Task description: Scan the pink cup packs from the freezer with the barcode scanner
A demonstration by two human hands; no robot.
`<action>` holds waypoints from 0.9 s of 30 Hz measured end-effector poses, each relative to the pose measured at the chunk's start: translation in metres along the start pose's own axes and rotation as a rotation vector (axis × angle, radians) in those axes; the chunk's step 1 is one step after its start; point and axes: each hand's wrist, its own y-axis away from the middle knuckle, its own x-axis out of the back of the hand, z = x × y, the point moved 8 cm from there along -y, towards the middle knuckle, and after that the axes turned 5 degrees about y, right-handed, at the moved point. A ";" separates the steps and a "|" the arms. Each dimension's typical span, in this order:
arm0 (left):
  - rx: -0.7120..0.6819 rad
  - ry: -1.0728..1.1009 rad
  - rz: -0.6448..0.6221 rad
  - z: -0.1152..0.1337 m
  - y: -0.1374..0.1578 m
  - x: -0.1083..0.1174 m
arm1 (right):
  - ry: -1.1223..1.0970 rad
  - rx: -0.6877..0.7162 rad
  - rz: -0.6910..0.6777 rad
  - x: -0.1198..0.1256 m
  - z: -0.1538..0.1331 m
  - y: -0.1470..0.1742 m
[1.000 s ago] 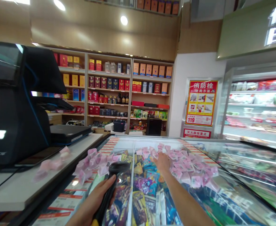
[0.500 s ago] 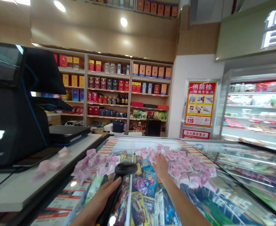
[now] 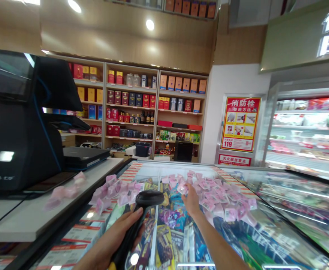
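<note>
Pink packet point(image 3: 182, 188): pinched by right hand point(image 3: 191, 200), over freezer glass point(image 3: 149, 168)
Left hand point(image 3: 125, 227): wrapped round handheld scanner point(image 3: 150, 197), apart from right hand
Good handling: likely a light edge pinch, packet's face uncovered

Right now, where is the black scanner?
Head view, below and left of centre: the left hand holds the black scanner, its top near the left pink packets.

Tall, pale wooden shelving unit point(image 3: 158, 82) in bays, stocked with red, yellow and orange boxes point(image 3: 178, 83), beneath glossy tan panelling point(image 3: 119, 41) with round white lights point(image 3: 150, 25). To the right: plain white wall point(image 3: 213, 107), metal-framed red-and-yellow poster point(image 3: 240, 123), brightly lit shelved cabinet point(image 3: 307, 92).
</note>
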 end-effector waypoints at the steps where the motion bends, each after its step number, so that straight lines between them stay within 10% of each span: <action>1: 0.015 0.001 -0.003 -0.001 0.002 0.001 | -0.020 0.028 0.029 0.001 0.001 0.001; 14: 0.002 0.007 -0.050 -0.001 -0.007 -0.001 | -0.120 0.075 0.026 -0.001 -0.018 0.002; 27: -0.134 0.009 0.206 0.030 -0.003 0.088 | -0.266 -0.112 -0.245 -0.055 -0.079 0.009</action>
